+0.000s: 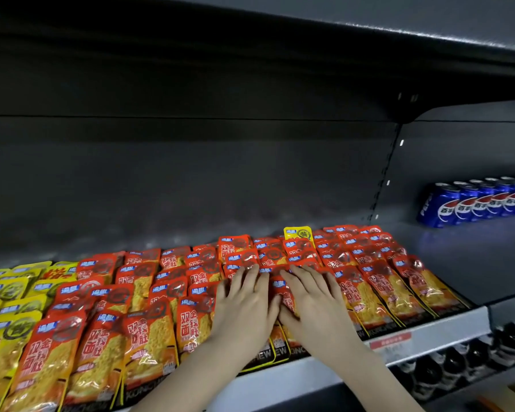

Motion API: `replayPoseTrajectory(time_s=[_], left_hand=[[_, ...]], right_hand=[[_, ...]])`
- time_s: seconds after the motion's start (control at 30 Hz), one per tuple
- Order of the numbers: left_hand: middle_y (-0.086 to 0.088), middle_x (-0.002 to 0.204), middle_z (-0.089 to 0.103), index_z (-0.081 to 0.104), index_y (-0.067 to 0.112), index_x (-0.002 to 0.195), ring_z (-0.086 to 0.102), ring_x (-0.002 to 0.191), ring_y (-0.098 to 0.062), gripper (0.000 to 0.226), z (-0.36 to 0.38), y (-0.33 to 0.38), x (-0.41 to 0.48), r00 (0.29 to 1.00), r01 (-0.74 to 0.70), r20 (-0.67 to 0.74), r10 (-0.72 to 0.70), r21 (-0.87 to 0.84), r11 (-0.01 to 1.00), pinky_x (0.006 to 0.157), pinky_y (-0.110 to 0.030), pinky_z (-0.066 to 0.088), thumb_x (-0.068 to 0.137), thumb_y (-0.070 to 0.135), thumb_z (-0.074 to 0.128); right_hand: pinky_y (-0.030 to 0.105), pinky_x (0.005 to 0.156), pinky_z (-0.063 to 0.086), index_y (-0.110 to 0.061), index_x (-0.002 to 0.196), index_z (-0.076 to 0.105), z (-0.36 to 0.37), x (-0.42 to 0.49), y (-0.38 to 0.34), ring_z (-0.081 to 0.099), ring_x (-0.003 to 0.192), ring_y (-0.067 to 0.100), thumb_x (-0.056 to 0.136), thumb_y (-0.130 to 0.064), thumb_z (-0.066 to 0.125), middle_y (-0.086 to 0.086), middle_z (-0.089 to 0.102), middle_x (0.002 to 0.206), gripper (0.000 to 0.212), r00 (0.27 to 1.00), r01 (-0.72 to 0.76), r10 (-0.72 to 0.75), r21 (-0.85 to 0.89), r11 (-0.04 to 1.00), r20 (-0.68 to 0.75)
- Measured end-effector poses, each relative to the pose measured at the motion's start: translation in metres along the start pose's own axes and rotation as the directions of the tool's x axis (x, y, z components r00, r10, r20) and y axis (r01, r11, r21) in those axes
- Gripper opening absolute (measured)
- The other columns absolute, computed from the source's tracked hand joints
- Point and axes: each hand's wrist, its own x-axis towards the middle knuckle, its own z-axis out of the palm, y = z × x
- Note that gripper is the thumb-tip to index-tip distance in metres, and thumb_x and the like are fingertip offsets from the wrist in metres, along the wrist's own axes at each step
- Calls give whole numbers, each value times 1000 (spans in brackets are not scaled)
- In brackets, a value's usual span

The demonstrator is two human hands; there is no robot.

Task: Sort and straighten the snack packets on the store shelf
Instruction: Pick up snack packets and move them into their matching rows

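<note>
Red snack packets (149, 337) cover the shelf (428, 330); I press my left hand (241, 307) and right hand (312, 304) flat on them, side by side, fingers (246, 278) straight.

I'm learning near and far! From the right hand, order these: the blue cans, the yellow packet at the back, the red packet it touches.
1. red packet, under the right hand.
2. yellow packet, behind, back row.
3. blue cans, far right.
</note>
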Motion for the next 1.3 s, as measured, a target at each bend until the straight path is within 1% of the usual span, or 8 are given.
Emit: replayPoseTrajectory(time_s=[0.2,0.37,0.53,0.63,0.7,0.9,1.07,1.3], left_hand=[[4,153,20,22,26,143,14,141,-16,51,-7,5,4,1000,3,0,-3,-29,1000,111,-42,19,97,47,24],[5,140,37,33,26,135,28,133,-19,43,-22,19,30,997,-20,-77,13,-85,996,106,-42,28,95,40,35],[-4,124,54,47,18,124,49,117,-27,32,-29,35,80,995,27,-85,-56,-315,949,94,-41,42,94,27,43],[-7,121,57,51,17,121,51,115,-27,28,-24,42,107,989,94,-58,-133,-446,890,90,-37,43,94,22,45],[-7,121,58,52,15,120,51,116,-27,28,-18,45,120,984,123,-52,-168,-479,869,90,-37,43,93,19,46],[-11,114,61,52,12,116,52,111,-30,26,4,46,138,974,204,11,-227,-481,852,89,-42,47,92,15,44],[-14,119,62,47,13,129,49,116,-33,36,19,42,139,972,223,33,-232,-432,874,94,-41,41,93,17,43],[-9,122,62,48,15,130,51,117,-28,36,22,41,141,978,197,34,-205,-467,862,99,-43,42,95,19,43]], right_hand=[[51,104,37,-17,125,59,2,1,2,50,125,23,82,-36,64,1,58,129,47,999,-24,25,26,999,-23],[38,101,38,-20,122,57,-9,19,16,51,118,19,89,-29,56,-4,56,124,34,995,-52,66,167,985,-79],[37,87,46,-17,115,59,-14,64,39,53,105,22,91,-20,50,1,60,111,25,983,-153,180,338,929,-49],[32,79,49,-14,110,61,-6,91,50,57,97,22,91,-15,52,4,61,107,22,968,-214,249,413,885,-33],[31,77,50,-13,110,61,1,107,56,59,94,22,89,-13,52,6,61,109,23,958,-257,287,424,869,-7],[32,83,47,-10,117,57,26,121,71,56,103,26,90,-14,54,12,57,115,27,924,-370,377,414,832,68],[39,90,48,-9,122,53,36,115,78,53,108,29,92,-16,51,13,58,117,30,925,-369,371,423,828,82],[39,82,51,-6,116,56,38,118,79,61,92,28,94,-17,47,13,67,100,27,948,-319,301,347,882,108]])
